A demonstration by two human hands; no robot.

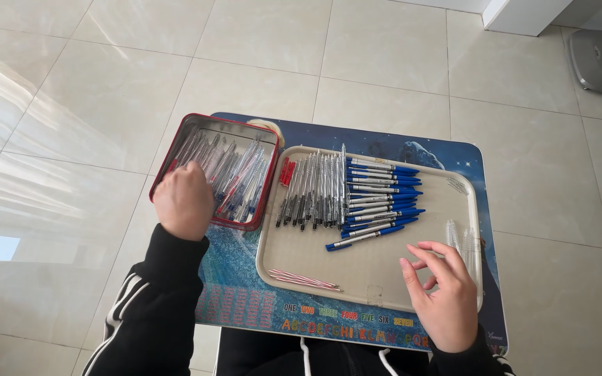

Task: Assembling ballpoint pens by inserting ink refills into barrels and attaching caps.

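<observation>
A small blue picture table (384, 139) stands on a pale tiled floor (106, 83). A beige tray (364, 268) on it holds blue-capped pens (381, 195) and red caps (286, 170). At far right stands a grey base (600, 59).

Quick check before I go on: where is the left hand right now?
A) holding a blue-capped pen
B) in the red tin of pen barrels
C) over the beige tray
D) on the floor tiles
B: the left hand rests in the red tin, on its near-left corner among the clear pen barrels.
</observation>
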